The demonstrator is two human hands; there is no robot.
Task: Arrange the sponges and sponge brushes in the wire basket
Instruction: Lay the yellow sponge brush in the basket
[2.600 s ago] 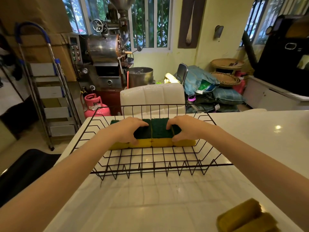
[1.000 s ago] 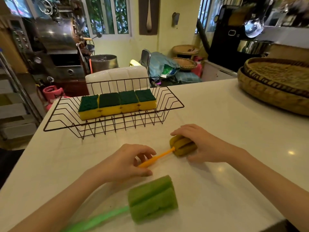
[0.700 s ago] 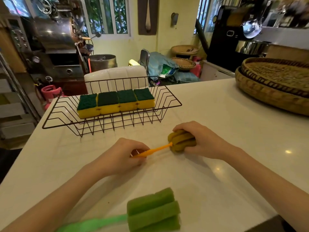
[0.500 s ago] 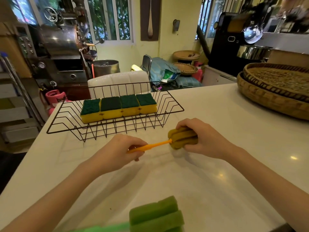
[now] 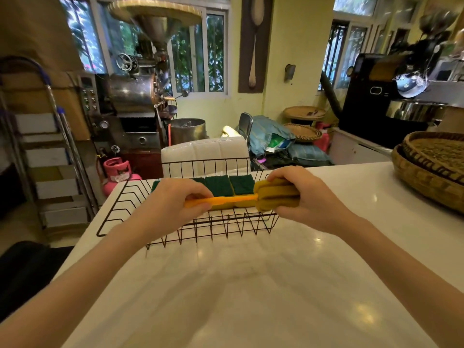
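A black wire basket point(image 5: 118, 209) stands on the white counter, with a row of green-topped yellow sponges point(image 5: 229, 185) along its back. Both hands hold an orange sponge brush point(image 5: 276, 194) level over the basket, just in front of the sponges. My left hand point(image 5: 173, 199) grips its thin orange handle. My right hand point(image 5: 305, 197) wraps its mustard-yellow sponge head at the basket's right end. The hands hide part of the sponge row. The green sponge brush is out of view.
Woven bamboo trays point(image 5: 431, 167) are stacked at the counter's right edge. A white padded chair back point(image 5: 204, 154) stands just behind the basket. The counter's left edge point(image 5: 82, 242) drops to the floor, with a stepladder point(image 5: 47, 146) and pink gas cylinder point(image 5: 118, 172) beyond.
Both hands lifted the orange sponge brush off the counter and carried it away from me to above the basket. The view tilted up, so the green brush dropped out of frame.
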